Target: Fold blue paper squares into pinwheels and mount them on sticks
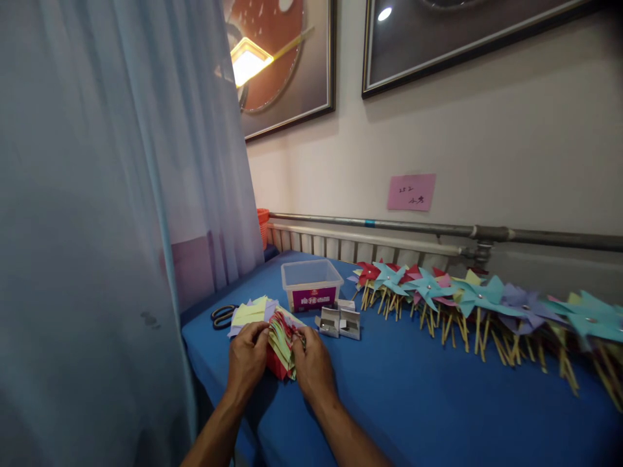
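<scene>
Both my hands are on a thick bundle of cut coloured paper sheets [281, 344], red and green, lying on the blue table [413, 402]. My left hand [247, 358] grips the bundle's left side with curled fingers. My right hand [311, 364] pinches its right edge, fingertips pressed into the sheets. Just behind the bundle lies a flat stack of yellow and lilac paper [250, 312].
Black scissors [222, 316] lie at the table's left edge. A clear plastic box [311, 285] with a purple label and small grey cartons [339, 322] stand behind. A long row of finished paper pinwheels [477, 305] on sticks runs along the wall. A sheer curtain [97, 194] hangs at left.
</scene>
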Tool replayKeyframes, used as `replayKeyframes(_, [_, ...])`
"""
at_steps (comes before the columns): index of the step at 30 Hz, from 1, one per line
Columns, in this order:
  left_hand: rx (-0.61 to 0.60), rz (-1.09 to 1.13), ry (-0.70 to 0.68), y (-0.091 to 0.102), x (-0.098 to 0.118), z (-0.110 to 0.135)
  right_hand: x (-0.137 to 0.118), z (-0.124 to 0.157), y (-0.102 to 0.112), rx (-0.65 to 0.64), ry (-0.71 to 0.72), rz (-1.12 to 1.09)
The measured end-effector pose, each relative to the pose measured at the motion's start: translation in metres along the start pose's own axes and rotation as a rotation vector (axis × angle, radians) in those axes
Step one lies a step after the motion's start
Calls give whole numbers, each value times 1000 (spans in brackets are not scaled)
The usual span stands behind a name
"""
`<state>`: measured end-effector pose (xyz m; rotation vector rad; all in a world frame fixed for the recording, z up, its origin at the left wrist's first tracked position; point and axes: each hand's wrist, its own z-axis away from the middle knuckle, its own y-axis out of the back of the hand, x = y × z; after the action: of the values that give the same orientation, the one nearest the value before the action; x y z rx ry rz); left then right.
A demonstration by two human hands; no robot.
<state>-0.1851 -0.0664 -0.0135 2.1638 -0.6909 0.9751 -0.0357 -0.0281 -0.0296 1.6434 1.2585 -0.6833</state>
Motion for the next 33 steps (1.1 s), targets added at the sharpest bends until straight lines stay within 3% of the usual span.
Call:
replayKeyframes(12, [-68, -30, -53, -4, -5, 1, -2, -1, 2, -11, -24, 4])
replayKeyframes(33, [-176, -151, 119, -6, -4, -7, -1, 0, 2, -33, -49, -15])
